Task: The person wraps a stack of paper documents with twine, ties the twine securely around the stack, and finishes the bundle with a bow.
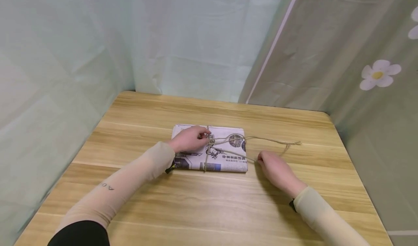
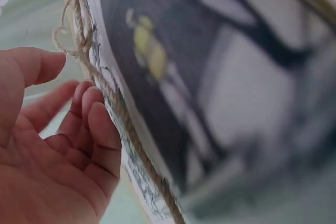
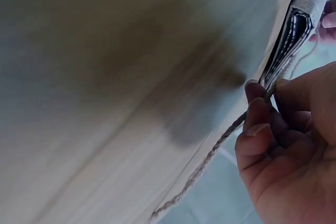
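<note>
A folded newspaper bundle (image 1: 236, 162) lies on the table, bound crosswise with brown twine (image 2: 134, 129). The left hand (image 1: 190, 139) reaches over its left half, close to where the strands cross. In the left wrist view, its bent fingers (image 2: 102, 124) rest right beside the twine, and the thumb stands apart from them with a gap between. Just off the bundle's right edge, the right hand (image 1: 279, 171) pinches one twine strand between thumb and fingers, drawn out from the crossing. The right wrist view has that strand trailing on below the fingertips (image 3: 253, 90).
Another loose length of twine (image 1: 269, 139) runs right from the bundle onto the wooden table (image 1: 209, 206), its frayed end behind the right hand. Pale curtains (image 1: 202, 50) hang along the table's back and sides, with flowers printed on the right one.
</note>
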The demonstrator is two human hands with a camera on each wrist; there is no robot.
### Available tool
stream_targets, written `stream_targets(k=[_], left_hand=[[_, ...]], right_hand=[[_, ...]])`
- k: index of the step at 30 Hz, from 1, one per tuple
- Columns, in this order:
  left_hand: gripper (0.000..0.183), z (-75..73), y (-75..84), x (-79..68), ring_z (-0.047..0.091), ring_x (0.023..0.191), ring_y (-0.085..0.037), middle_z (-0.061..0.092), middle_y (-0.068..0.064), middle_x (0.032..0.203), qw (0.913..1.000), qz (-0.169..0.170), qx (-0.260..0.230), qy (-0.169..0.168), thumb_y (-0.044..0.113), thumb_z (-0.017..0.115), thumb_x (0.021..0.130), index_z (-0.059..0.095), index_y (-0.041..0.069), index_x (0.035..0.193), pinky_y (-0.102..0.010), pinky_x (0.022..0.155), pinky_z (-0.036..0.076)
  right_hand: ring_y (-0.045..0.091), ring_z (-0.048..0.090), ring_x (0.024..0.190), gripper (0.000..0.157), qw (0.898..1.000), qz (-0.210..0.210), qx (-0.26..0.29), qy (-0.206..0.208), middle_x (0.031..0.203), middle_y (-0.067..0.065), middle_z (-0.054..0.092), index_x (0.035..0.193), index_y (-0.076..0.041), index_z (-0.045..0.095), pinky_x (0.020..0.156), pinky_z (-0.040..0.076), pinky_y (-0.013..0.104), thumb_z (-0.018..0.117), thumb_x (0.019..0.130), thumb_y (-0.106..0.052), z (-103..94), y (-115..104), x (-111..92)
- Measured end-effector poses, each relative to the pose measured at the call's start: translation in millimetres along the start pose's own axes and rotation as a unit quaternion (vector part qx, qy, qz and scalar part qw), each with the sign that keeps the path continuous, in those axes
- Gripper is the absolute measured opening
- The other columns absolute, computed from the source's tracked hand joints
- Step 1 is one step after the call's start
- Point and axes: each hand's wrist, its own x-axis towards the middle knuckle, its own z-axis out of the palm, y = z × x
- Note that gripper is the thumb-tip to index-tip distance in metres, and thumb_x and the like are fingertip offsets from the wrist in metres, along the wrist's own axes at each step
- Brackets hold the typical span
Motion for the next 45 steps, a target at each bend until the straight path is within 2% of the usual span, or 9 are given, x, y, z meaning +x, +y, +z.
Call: stream_targets(k=[5,9,11,17,20,27,36,40,45], left_hand=[[0.031,5.0,1.2,4.8,0.056,0.100,-0.018,0.060,-0.002,0.112,0.9985,0.050,0.016,-0.016,0.027,0.063,0.097,0.068,0.017,0.126,-0.040,0.091,0.048],[0.015,7.6,1.6,7.8,0.056,0.095,-0.014,0.060,0.003,0.105,0.9981,0.059,0.011,-0.012,0.024,0.064,0.097,0.073,0.019,0.107,-0.037,0.090,0.048],[0.012,7.8,2.6,8.6,0.056,0.095,-0.014,0.060,0.004,0.105,0.9983,0.058,0.005,-0.005,0.024,0.064,0.097,0.072,0.019,0.104,-0.036,0.091,0.048],[0.036,10.1,6.1,10.7,0.054,0.089,-0.015,0.056,-0.001,0.112,0.9968,0.070,0.030,-0.022,0.031,0.063,0.097,0.065,0.019,0.131,-0.034,0.080,0.049],[0.036,13.1,6.2,11.9,0.053,0.086,-0.014,0.053,-0.002,0.111,0.9952,0.076,0.056,-0.024,0.031,0.063,0.097,0.065,0.020,0.132,-0.033,0.077,0.048],[0.015,17.2,2.1,12.8,0.054,0.086,-0.012,0.053,0.003,0.105,0.9968,0.061,0.052,-0.007,0.028,0.067,0.095,0.068,0.020,0.108,-0.031,0.080,0.049],[0.027,16.7,-1.4,12.0,0.054,0.090,-0.013,0.055,0.000,0.111,0.9959,0.074,0.050,-0.011,0.027,0.063,0.097,0.068,0.019,0.123,-0.034,0.085,0.049],[0.022,17.0,-2.4,10.4,0.054,0.092,-0.014,0.055,0.000,0.109,0.9956,0.078,0.050,-0.007,0.024,0.063,0.097,0.069,0.018,0.117,-0.034,0.085,0.049],[0.020,18.4,-4.6,9.8,0.054,0.094,-0.014,0.056,0.000,0.109,0.9958,0.077,0.049,-0.001,0.023,0.064,0.096,0.070,0.018,0.115,-0.033,0.087,0.049]], right_hand=[[0.021,0.063,0.086,0.005,0.999,-0.024,0.001,0.022,0.091,0.001,0.064,0.099,-0.009,0.062,0.077,0.054,0.041,0.064,0.095,-0.008,-1.6,6.4,-11.6],[0.021,0.064,0.089,0.010,0.998,-0.043,-0.010,0.037,0.094,0.001,0.065,0.105,-0.009,0.069,0.081,0.055,0.042,0.065,0.095,-0.010,-3.3,11.8,-18.4],[0.020,0.064,0.086,0.011,0.998,-0.049,-0.018,0.043,0.092,-0.001,0.064,0.104,-0.010,0.071,0.079,0.055,0.042,0.067,0.094,-0.010,-4.3,14.5,-21.0],[0.017,0.062,0.083,0.009,0.996,-0.061,-0.024,0.062,0.089,-0.003,0.062,0.099,-0.011,0.073,0.076,0.054,0.040,0.071,0.090,-0.010,-6.6,19.1,-24.8],[0.017,0.062,0.084,0.007,0.996,-0.062,-0.023,0.056,0.090,-0.003,0.062,0.098,-0.011,0.073,0.077,0.054,0.040,0.070,0.091,-0.010,-8.3,19.2,-25.0],[0.024,0.064,0.088,0.006,0.998,-0.022,-0.031,0.048,0.093,0.002,0.064,0.098,-0.009,0.069,0.078,0.055,0.044,0.066,0.093,-0.008,-17.1,28.4,-30.8],[0.028,0.064,0.091,0.009,0.998,0.054,-0.018,0.027,0.099,0.011,0.066,0.101,-0.004,0.066,0.076,0.054,0.048,0.060,0.094,-0.006,-36.3,39.9,-43.0],[0.029,0.064,0.089,0.012,0.996,0.088,-0.016,0.011,0.101,0.013,0.066,0.102,-0.004,0.066,0.074,0.053,0.049,0.057,0.094,-0.007,-42.5,42.9,-47.9],[0.031,0.064,0.091,0.010,0.996,0.089,-0.019,0.016,0.101,0.014,0.066,0.101,-0.004,0.066,0.076,0.053,0.050,0.060,0.094,-0.005,-41.2,44.5,-49.1]])
